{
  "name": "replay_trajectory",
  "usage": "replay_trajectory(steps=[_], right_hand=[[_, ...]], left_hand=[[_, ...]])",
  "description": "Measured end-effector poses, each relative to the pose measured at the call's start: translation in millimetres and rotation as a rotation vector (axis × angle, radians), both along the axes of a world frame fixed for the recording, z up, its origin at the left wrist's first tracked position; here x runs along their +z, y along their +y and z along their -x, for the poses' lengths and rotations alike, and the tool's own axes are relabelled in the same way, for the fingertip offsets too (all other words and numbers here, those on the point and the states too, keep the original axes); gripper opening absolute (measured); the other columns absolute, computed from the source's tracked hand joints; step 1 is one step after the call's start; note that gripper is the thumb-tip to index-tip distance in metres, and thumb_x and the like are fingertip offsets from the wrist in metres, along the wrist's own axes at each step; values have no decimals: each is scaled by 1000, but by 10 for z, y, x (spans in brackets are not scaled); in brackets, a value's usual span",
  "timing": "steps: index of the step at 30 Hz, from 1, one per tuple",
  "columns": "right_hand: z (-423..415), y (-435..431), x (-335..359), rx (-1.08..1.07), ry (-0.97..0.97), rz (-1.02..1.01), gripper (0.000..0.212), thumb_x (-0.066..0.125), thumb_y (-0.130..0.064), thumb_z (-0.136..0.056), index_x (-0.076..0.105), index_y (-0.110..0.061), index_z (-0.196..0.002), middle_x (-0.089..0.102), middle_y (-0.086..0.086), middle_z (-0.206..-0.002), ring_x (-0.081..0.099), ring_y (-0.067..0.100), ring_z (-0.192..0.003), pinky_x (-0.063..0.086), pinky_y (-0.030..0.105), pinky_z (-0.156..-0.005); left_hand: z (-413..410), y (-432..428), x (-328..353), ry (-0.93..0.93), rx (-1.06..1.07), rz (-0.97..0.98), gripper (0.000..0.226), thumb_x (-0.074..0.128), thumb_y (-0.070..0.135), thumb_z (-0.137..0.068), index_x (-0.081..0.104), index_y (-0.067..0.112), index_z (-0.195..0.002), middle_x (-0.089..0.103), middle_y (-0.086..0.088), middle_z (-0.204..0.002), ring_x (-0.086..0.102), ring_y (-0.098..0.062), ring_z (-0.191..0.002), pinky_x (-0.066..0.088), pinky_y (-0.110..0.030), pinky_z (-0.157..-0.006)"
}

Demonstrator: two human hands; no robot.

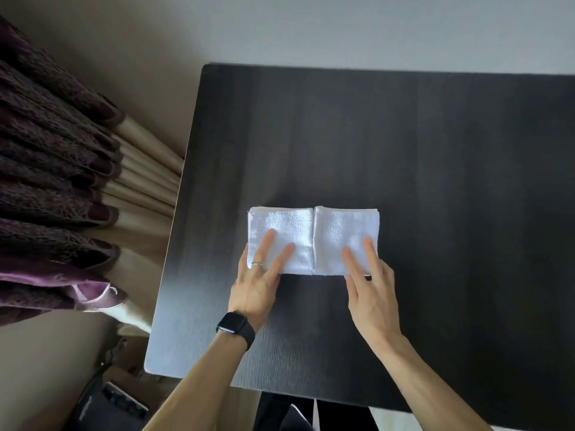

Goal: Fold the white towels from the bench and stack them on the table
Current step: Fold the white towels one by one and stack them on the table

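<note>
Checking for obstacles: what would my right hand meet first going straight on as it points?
The right hand rests on the towel; ahead lies more towel, then bare table, it seems.

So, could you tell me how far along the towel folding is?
Done: white towelling lies folded in two flat halves on the dark table. In hand: the left hand and right hand press it flat. Left: no stack shows yet; the bench is out of view.

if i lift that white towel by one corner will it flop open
Likely floppy: the white towel is soft terry in loose layers, so it would probably sag open. Probably light, being thin cloth. It should slide easily on the smooth table.
</note>
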State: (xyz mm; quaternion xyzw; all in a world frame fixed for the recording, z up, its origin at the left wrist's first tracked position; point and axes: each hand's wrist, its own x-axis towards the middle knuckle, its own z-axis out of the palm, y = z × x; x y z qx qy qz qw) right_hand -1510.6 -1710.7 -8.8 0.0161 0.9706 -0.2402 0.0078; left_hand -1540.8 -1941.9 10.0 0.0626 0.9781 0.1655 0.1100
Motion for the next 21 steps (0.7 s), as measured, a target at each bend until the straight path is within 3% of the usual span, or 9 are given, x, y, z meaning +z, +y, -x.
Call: replay_trajectory(steps=[9, 12, 16, 21], right_hand=[[1447, -299, -104, 17, 72, -41, 67, 73, -10, -86, 48, -28, -146, 20, 3, -164, 49, 31, -119, 59, 40, -80], [1957, -424, -143, -6, 74, -77, 68, 71, -18, -89, 42, -33, -149, 14, 0, -165, 46, 28, -124, 59, 38, -81], [2550, -543, -164, -30, 121, -92, 62, 63, -24, -94, 37, -37, -149, 11, -2, -166, 43, 26, -125, 59, 37, -82], [3167, -601, -144, -36, 147, -136, 60, 55, -27, -97, 29, -41, -149, 5, -4, -165, 41, 25, -124, 58, 32, -78]], left_hand=[[1354, -265, -133, 116, 41, -68, 73, 57, 17, -97, 21, 58, -146, 3, 18, -162, 24, -33, -138, 57, -53, -82], [1889, -384, -177, 155, 20, -81, 74, 54, 21, -99, 14, 63, -144, -3, 22, -161, 26, -35, -139, 54, -50, -91], [2565, -505, -196, 173, -13, -59, 69, 48, 29, -102, 7, 67, -142, -11, 27, -158, 19, -31, -141, 53, -48, -92], [3233, -532, -214, 200, -24, -80, 66, 46, 26, -101, 15, 66, -143, -4, 26, -160, 23, -32, -138, 53, -47, -92]])
